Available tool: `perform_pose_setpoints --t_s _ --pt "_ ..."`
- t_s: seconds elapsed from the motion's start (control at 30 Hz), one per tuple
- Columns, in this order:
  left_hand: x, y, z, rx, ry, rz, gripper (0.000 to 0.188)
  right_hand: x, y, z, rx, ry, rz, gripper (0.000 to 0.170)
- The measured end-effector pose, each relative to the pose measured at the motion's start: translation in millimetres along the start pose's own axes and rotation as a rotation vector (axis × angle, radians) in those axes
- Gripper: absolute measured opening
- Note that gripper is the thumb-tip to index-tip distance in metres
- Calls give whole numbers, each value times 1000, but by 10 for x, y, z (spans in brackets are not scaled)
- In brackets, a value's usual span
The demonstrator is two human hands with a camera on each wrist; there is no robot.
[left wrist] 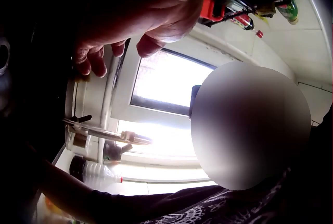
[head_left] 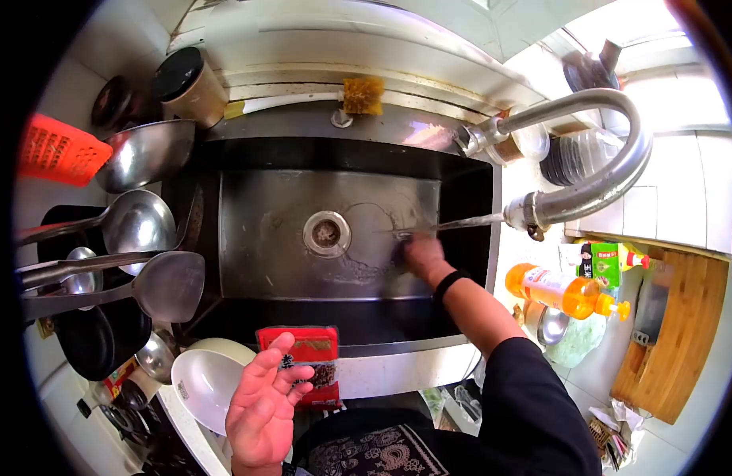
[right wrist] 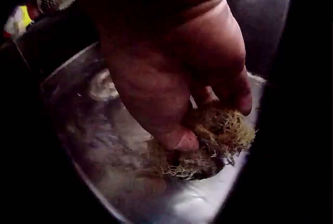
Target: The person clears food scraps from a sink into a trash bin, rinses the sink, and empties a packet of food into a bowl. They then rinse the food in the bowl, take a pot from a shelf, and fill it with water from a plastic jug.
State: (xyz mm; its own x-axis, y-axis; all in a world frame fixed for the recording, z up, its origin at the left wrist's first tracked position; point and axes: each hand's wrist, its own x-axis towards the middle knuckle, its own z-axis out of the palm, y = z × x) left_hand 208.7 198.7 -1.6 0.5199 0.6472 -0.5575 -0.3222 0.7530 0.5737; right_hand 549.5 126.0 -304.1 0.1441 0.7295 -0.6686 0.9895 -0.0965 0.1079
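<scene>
My right hand (head_left: 424, 255) reaches down into the metal sink (head_left: 270, 266), at its right side, near the stream of water (head_left: 470, 222). In the right wrist view its thumb and fingers grip a tan, stringy loofah scrubber (right wrist: 226, 130) against the wet sink floor. The faucet (head_left: 564, 208) curves in from the right with water running from its spout. My left hand (head_left: 263, 401) hangs in the air in front of the sink, palm up, its fingers loosely spread with nothing in them. A red packet (head_left: 302, 341) lies just beyond it on the front ledge.
Left of the sink are a ladle (head_left: 140, 226), a spatula (head_left: 171, 287) and a metal bowl (head_left: 147, 155). A white bowl (head_left: 207, 385) stands at the front left. A yellow-headed brush (head_left: 363, 96) lies along the back. At right are an orange bottle (head_left: 552, 287) and a cutting board (head_left: 679, 341).
</scene>
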Motion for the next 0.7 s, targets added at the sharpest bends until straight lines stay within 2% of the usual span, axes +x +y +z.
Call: perform_pose_setpoints --t_s 0.03,0.13,0.2,0.23,0.27,0.33,0.37,0.4,0.43,0.47,0.5,0.57,0.63,0.7 --pt "-2 -5 -4 -2 13 4 57 -34 125 -30 -29 8 109 24" --pt "5 -11 -6 7 52 13 57 66 107 329 13 244 164 25" --pt "14 -12 6 19 77 16 59 136 84 404 16 198 -24 25" --pt "-5 -20 17 24 82 14 59 72 23 266 22 167 -117 26" --pt "1 -23 28 30 78 17 59 20 106 73 149 63 -84 25" --pt "16 -29 55 40 66 20 59 167 366 -58 -36 68 -47 32" --pt "15 -39 72 45 63 18 60 202 529 -198 141 30 112 33" --pt "9 -52 88 50 66 17 60 499 801 159 37 225 180 35" --pt "7 -69 107 55 62 23 60 336 790 -336 -124 157 163 37" --pt "-8 -84 126 63 62 21 60 438 879 -408 -119 143 204 39" --pt "-31 -95 137 70 62 13 61 619 1006 -3 -176 555 144 25" --pt "-53 -125 138 54 35 14 58 517 1004 164 -160 474 53 26" --pt "-86 -135 107 15 -14 30 55 307 849 396 -237 213 -46 25" --pt "-104 -126 100 -14 -35 40 54 -140 534 18 -159 -416 -105 34"
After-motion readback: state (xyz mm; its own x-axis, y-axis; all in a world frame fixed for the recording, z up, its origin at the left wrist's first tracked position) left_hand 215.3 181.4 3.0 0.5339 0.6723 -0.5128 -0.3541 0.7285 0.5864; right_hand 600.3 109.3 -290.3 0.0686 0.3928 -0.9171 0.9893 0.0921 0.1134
